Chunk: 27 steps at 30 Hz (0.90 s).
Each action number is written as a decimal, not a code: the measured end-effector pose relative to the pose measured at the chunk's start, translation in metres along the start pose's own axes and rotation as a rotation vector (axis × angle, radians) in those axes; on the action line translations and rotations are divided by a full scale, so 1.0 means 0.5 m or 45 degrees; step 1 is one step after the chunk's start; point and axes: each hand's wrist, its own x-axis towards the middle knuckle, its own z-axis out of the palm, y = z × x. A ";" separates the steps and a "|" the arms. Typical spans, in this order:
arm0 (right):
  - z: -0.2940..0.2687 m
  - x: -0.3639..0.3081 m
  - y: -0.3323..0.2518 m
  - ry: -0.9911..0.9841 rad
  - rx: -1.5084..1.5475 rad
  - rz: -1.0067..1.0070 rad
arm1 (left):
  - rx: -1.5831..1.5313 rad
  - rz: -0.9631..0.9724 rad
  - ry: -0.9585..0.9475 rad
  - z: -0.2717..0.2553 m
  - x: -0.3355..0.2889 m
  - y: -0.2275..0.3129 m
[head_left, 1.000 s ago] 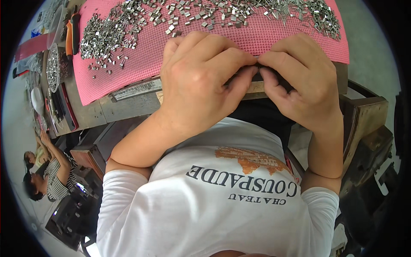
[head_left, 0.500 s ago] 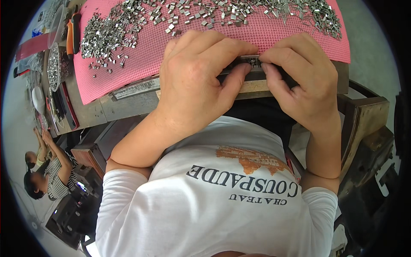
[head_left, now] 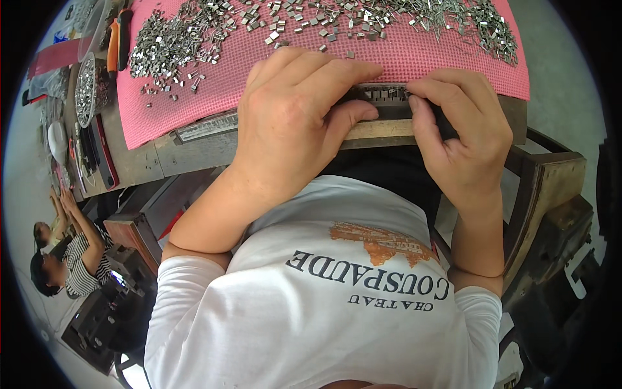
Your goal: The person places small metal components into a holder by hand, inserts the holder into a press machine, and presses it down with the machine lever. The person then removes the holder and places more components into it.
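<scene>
A long dark metal bar with a row of small metal pieces in it lies along the near edge of the pink mat. My left hand is over its left part, thumb and forefinger apart on either side of the row; the other fingers are partly hidden. At the right end of the visible row, my right hand pinches with thumb and forefinger at the bar. Whatever sits between those fingertips is too small and dark to make out. A wooden strip runs along the bar's near side.
Piles of small silvery metal parts cover the mat's far side. Orange-handled pliers and a clear tub of metal parts are at the left. A wooden frame stands at the right. Another person sits at far left.
My left thumb and forefinger have spread apart, uncovering the row of pieces. My right fingertips have moved slightly right along the bar, away from my left hand.
</scene>
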 end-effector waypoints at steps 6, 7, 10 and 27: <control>0.007 0.000 -0.005 -0.006 -0.085 -0.027 | 0.059 0.099 0.027 0.000 -0.017 -0.017; 0.009 0.000 -0.005 -0.002 -0.123 -0.038 | 0.106 0.152 0.052 0.002 -0.019 -0.017; 0.014 -0.003 -0.009 0.023 -0.180 -0.047 | 0.220 0.243 0.102 0.007 -0.022 -0.011; 0.029 0.015 -0.011 -0.137 -0.308 -0.163 | 0.020 0.057 0.136 0.016 -0.020 -0.017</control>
